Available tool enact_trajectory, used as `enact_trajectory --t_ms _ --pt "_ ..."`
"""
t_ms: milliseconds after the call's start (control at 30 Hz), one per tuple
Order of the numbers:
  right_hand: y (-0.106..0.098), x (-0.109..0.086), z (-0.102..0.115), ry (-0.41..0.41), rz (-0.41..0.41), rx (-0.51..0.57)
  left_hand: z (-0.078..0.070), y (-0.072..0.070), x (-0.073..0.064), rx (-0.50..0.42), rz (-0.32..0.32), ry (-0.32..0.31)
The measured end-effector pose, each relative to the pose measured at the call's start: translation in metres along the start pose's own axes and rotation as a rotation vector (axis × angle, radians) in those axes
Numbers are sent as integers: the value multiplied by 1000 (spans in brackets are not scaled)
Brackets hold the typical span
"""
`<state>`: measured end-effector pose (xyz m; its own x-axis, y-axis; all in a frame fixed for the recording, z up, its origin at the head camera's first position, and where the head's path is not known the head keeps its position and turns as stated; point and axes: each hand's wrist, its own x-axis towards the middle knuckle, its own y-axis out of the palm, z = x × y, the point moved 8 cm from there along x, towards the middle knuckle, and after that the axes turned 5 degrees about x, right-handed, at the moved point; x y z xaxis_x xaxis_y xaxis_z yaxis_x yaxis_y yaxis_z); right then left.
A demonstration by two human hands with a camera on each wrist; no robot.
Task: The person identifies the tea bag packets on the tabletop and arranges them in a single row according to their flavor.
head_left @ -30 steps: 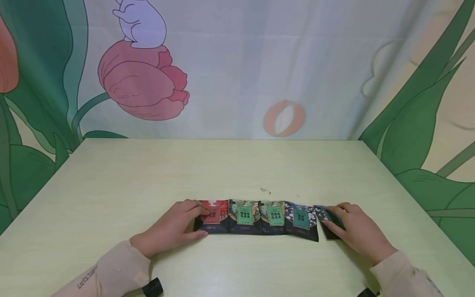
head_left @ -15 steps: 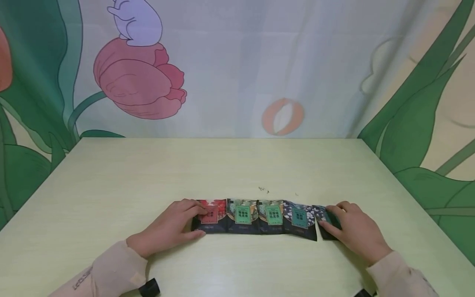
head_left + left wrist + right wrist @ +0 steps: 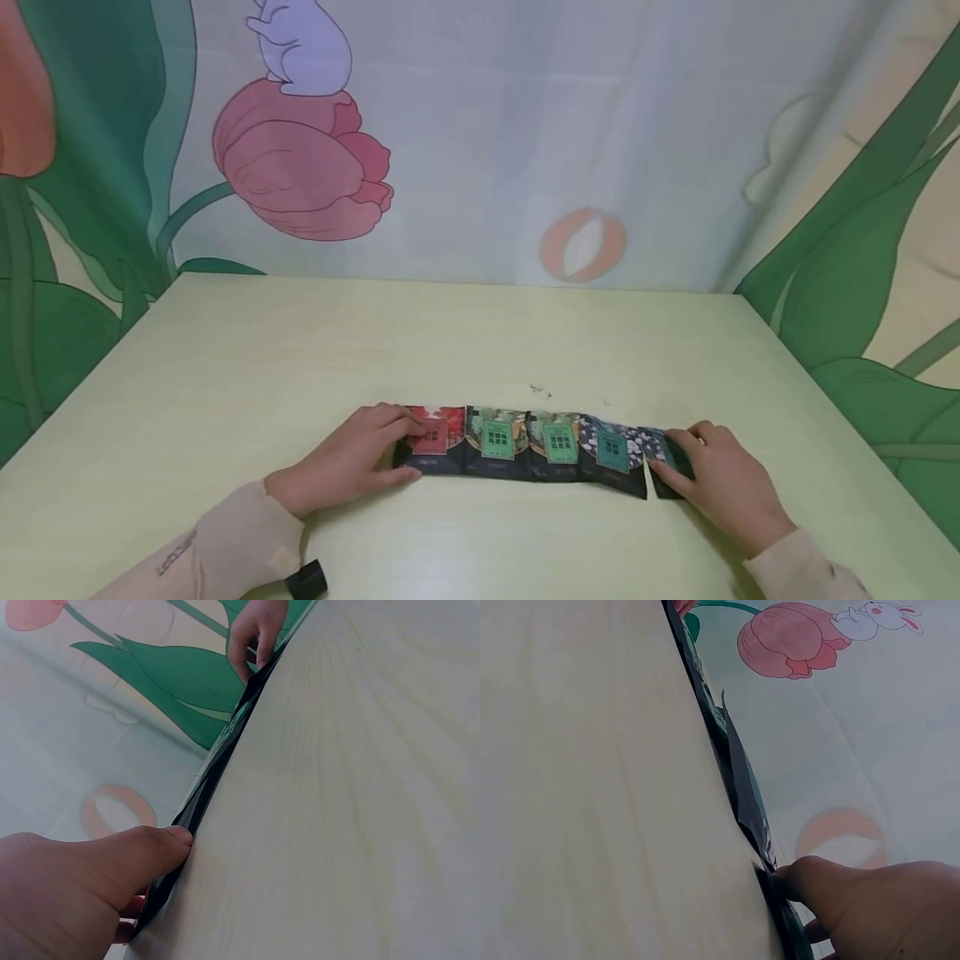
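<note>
Flat tea packets lie side by side in a row in the head view. From the left come a red one, two with green labels, and a dark blue floral one set at a slight slant. My left hand grips the red packet's left end, thumb on its near edge. My right hand pinches another dark blue packet at the right end, largely covering it. A narrow wedge-shaped gap parts the two blue packets, wider toward me.
The pale wooden table extends beyond the row to a printed curtain. Small dark specks lie just behind the packets. A black object sits at the left cuff.
My right hand has brought the end packet slightly left, narrowing the gap beside the slanted blue one. My left hand keeps its place on the red packet. The head view has tilted a little.
</note>
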<state>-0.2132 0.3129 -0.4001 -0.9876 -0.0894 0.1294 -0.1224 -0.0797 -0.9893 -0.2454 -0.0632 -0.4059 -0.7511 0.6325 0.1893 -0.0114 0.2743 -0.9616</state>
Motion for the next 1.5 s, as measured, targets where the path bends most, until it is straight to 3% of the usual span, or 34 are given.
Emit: enact_trajectory --t_ms 767,1500 --pt "1 1 -8 44 11 25 2 5 1 -11 1 2" --pt "-1 2 -6 10 -12 47 2 2 1 8 10 -8"
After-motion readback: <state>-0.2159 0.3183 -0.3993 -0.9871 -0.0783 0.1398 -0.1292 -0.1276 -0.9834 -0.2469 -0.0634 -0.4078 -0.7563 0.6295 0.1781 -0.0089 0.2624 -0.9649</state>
